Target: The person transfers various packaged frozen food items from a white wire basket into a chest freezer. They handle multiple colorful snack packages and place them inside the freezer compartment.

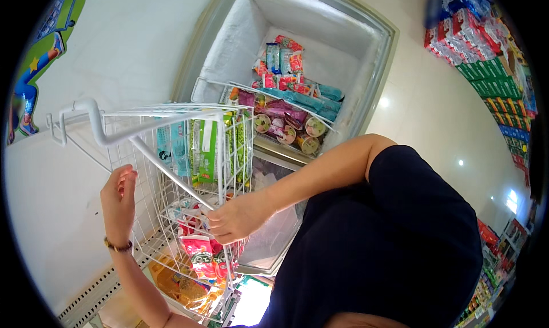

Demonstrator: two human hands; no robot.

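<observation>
My right hand [238, 218] is closed around the rim of a white wire basket [148, 154], close to its near corner. My left hand [120, 205], with a bracelet at the wrist, is raised at the basket's far-left side with curled fingers; whether it grips a wire is hidden. The tilted basket carries green bags [206, 150], light blue packets [173, 145] and red ice-cream wrappers [201, 255]. Behind it is an open chest freezer [218, 53] with frosted walls. Wrapped ice creams [285, 81] lie on its floor, and ice-cream cups [315, 126] stand in a wire compartment nearer me.
A white wall [137, 32] with a cartoon cutout [30, 83] runs along the left. The freezer's glass lid [274, 238] lies below my right arm. Perforated metal shelving [92, 293] stands low left. Stacked drink packs [463, 34] and cartons line the right across a tiled floor [420, 105].
</observation>
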